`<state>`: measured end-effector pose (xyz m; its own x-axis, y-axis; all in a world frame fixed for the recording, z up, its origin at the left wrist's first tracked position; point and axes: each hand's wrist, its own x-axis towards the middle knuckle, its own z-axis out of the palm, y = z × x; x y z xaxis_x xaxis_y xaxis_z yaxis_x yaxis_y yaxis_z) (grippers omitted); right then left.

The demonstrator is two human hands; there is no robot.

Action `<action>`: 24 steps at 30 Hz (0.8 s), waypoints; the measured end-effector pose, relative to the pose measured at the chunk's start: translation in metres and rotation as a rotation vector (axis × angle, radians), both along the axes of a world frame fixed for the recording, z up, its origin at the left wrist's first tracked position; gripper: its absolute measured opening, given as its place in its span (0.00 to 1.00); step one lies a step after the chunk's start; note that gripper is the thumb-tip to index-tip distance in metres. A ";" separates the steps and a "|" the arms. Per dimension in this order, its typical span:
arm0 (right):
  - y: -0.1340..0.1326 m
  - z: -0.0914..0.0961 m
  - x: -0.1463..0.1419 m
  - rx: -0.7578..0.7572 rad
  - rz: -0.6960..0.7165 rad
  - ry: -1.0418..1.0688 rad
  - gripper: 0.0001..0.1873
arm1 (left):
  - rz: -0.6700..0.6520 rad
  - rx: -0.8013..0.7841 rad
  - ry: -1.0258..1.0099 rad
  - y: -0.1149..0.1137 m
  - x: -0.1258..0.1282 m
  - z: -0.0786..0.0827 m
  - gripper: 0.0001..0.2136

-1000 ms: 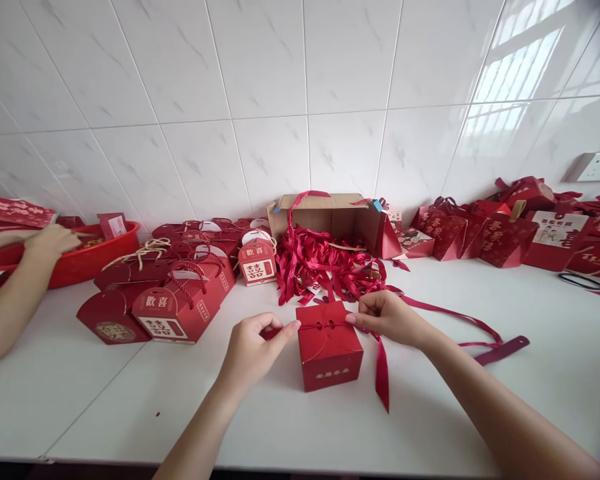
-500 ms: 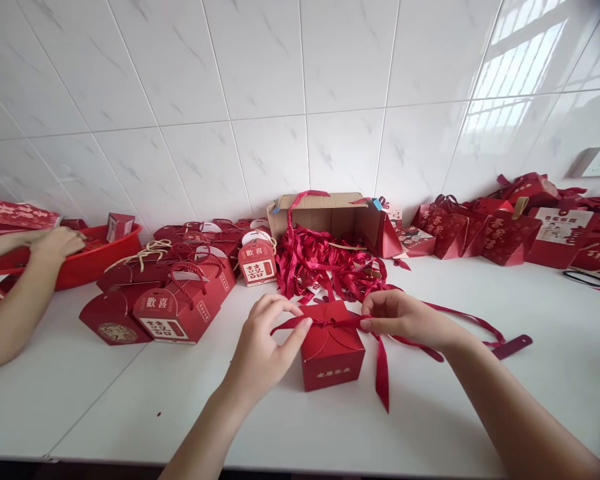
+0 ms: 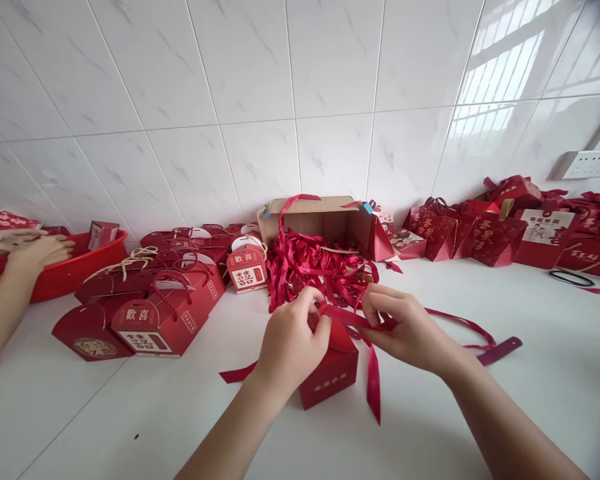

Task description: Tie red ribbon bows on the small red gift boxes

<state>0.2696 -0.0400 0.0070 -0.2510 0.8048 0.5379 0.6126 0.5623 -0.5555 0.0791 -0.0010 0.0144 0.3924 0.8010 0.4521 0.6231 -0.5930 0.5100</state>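
A small red gift box (image 3: 330,380) with gold lettering on its front stands on the white table before me. Over its top runs a red ribbon (image 3: 374,387), whose tails hang down at the right and stick out at the left. My left hand (image 3: 295,337) pinches the ribbon above the box's left side and hides part of the lid. At the right, my right hand (image 3: 400,327) is closed on another stretch of the ribbon, with a dark red tag near its fingers. The knot is mostly covered by my hands.
Behind the box, a cardboard carton (image 3: 307,212) spills a heap of red ribbons (image 3: 315,267). Finished-looking red boxes (image 3: 155,327) stand left, red bags (image 3: 500,237) right. Another person's hand (image 3: 40,252) is over a red basin (image 3: 75,273). A black loop (image 3: 573,278) lies far right.
Both hands have closed in over the box top, the left moving right and up. The ribbon is now raised above the lid between them. The view has shifted slightly.
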 end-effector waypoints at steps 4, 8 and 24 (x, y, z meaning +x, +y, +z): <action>-0.003 0.007 0.010 -0.212 0.118 -0.055 0.23 | 0.017 -0.042 -0.063 0.000 -0.004 0.001 0.04; 0.000 0.006 -0.006 -0.269 0.033 0.217 0.26 | 0.021 0.036 -0.073 0.001 -0.005 0.005 0.05; 0.020 -0.019 -0.037 -0.365 0.050 0.554 0.16 | 0.154 0.505 0.165 0.012 -0.011 0.012 0.08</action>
